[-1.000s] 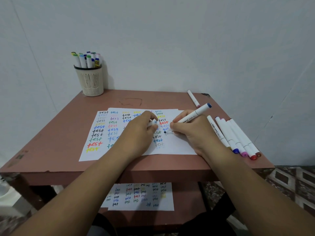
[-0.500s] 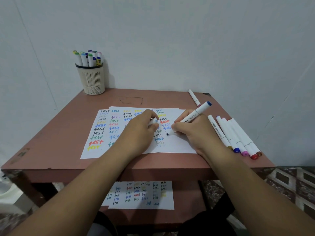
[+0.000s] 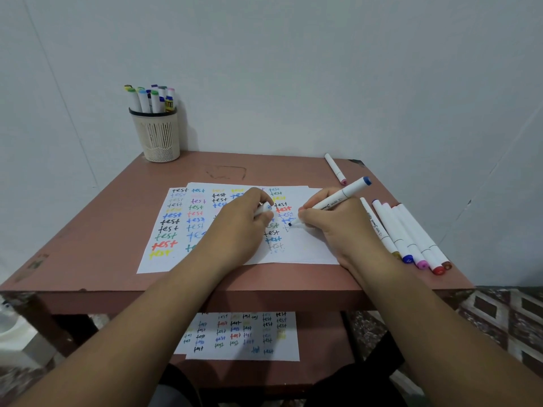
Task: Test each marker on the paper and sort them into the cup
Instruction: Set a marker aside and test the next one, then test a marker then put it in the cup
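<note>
Beside the paper (image 3: 308, 254), five markers (image 3: 411, 233) lie together, one marker (image 3: 335, 168) apart.

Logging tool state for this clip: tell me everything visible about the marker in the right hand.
The marker is a white barrel with black lettering and a blue cap on its raised rear end. It slants up to the right, its dark tip down on the paper beside rows of "test". The right hand grips its lower part in a writing hold.
</note>
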A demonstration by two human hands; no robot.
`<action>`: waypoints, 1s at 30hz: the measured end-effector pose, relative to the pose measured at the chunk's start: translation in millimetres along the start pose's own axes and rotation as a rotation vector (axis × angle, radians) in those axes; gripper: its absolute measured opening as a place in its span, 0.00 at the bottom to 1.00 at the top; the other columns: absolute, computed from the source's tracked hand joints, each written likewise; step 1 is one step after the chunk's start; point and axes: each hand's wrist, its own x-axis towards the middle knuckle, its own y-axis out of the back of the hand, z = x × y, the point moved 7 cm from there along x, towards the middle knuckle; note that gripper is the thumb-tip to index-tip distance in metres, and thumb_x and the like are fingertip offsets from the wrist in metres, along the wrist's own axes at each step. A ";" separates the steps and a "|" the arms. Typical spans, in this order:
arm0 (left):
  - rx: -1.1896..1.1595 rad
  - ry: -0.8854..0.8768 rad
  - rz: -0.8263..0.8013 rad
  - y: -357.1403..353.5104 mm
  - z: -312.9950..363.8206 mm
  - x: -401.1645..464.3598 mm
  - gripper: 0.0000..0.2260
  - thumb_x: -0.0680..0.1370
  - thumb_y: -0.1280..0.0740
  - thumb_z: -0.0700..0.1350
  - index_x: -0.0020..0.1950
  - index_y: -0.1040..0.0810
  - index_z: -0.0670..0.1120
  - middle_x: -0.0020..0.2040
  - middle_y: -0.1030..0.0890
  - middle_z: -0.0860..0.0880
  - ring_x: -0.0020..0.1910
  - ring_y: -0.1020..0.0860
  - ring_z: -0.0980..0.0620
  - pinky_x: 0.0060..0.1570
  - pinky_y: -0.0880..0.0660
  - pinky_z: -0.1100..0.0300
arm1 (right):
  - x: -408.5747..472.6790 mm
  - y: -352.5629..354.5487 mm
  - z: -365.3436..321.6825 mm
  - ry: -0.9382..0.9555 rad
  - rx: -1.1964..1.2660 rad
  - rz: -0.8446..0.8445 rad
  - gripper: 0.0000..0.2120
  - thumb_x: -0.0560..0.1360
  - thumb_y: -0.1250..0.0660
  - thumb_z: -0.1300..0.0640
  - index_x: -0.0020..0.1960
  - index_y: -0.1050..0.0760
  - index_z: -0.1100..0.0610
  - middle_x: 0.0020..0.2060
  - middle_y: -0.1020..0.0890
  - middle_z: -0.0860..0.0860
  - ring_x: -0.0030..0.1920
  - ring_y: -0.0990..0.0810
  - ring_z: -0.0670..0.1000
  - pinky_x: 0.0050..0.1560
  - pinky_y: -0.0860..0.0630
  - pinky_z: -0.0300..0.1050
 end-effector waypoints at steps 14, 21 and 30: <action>-0.014 0.002 -0.003 0.8 0.2 0.2 0.05 0.82 0.37 0.46 0.57 0.25 0.53 0.43 0.24 0.56 0.42 0.27 0.61 0.37 0.36 0.65 | -0.9 2.1 2.1 0.015 0.180 0.034 0.15 0.72 0.22 0.67 0.52 0.23 0.56 0.41 0.14 0.55 0.44 0.12 0.53 0.46 0.15 0.50; -0.014 0.004 -0.004 0.6 0.0 -0.6 0.05 0.82 0.37 0.47 0.57 0.25 0.54 0.42 0.25 0.56 0.41 0.28 0.60 0.37 0.36 0.63 | -1.2 2.7 2.7 0.012 0.077 0.053 0.12 0.74 0.24 0.66 0.46 0.25 0.55 0.39 0.18 0.55 0.40 0.13 0.55 0.47 0.15 0.52; -0.011 -0.001 0.000 0.4 1.4 -1.1 0.05 0.83 0.37 0.46 0.57 0.25 0.53 0.43 0.25 0.57 0.41 0.28 0.61 0.36 0.37 0.65 | 2.2 4.3 4.5 0.010 0.045 0.079 0.12 0.73 0.24 0.65 0.44 0.25 0.54 0.35 0.18 0.49 0.39 0.13 0.54 0.50 0.14 0.57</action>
